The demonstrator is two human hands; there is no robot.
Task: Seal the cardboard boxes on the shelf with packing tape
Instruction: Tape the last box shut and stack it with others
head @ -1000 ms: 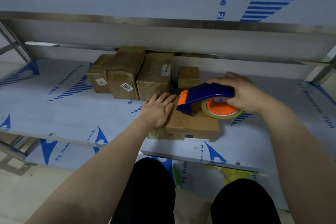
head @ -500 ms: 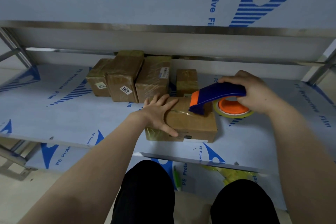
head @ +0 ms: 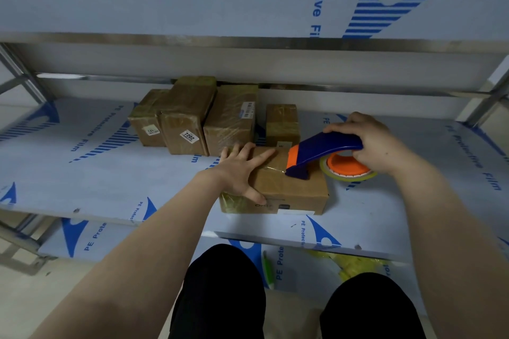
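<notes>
The right hand (head: 374, 143), fingers wrapped round the tape dispenser (head: 322, 155), has drawn it rightward across the box (head: 292, 190) at the shelf (head: 110, 173) front, leaving tape beside the left hand (head: 239, 170)'s spread, flattened fingers, so this seam is nearly closed.

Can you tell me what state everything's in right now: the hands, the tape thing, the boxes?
left hand: flat, fingers spread, pressing the front box.
right hand: closed on the tape dispenser.
tape dispenser: nose down on the front box.
front box: closed, partly taped.
four back boxes: closed, tape-wrapped, standing together.
</notes>
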